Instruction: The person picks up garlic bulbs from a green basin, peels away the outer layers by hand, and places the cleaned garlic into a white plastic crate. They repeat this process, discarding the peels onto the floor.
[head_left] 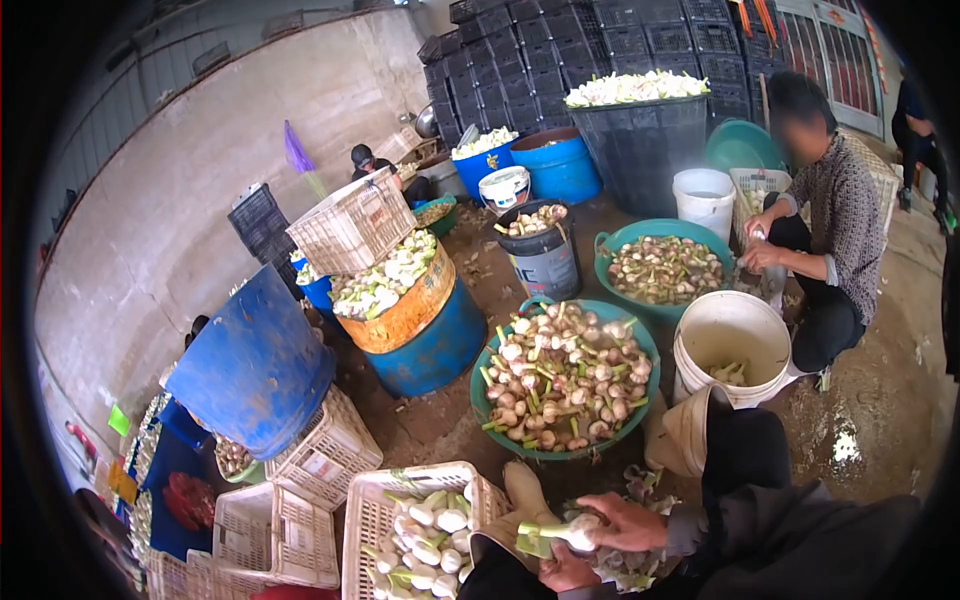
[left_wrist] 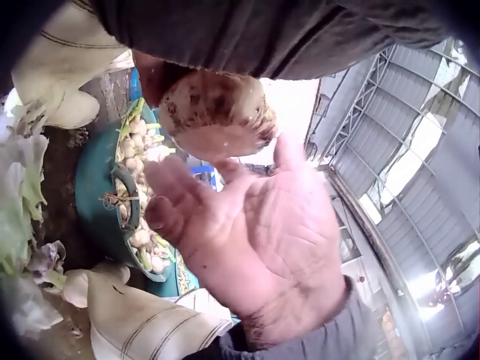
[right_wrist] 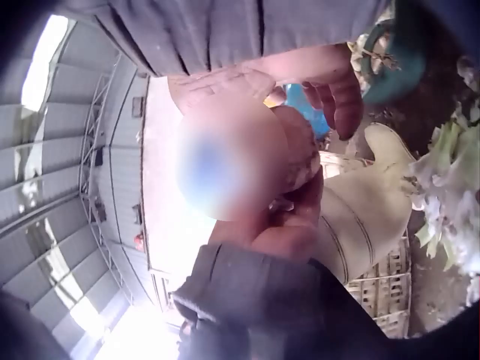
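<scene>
A pale garlic bulb [head_left: 580, 532] with a green stalk pointing left is low in the head view. My right hand [head_left: 625, 522] pinches the bulb at its right side; its other fingers [right_wrist: 345, 105] hang loosely. In the left wrist view my right palm [left_wrist: 277, 240] faces the camera, below the brown-marked bulb [left_wrist: 217, 112]. Just below the bulb my left hand [head_left: 568, 572] is curled by a flat greenish piece [head_left: 535, 546], which it seems to grip. The left fingers [right_wrist: 304, 214] lie close under the bulb in the right wrist view, their grip partly hidden.
A green tub [head_left: 478, 400] of untrimmed garlic stands ahead, a crate [head_left: 355, 520] of pale bulbs at left. My boots [head_left: 522, 487] flank peelings [head_left: 640, 490]. A white bucket [head_left: 735, 345] and a seated person [head_left: 845, 210] are at right; blue barrels [head_left: 425, 345] stand farther left.
</scene>
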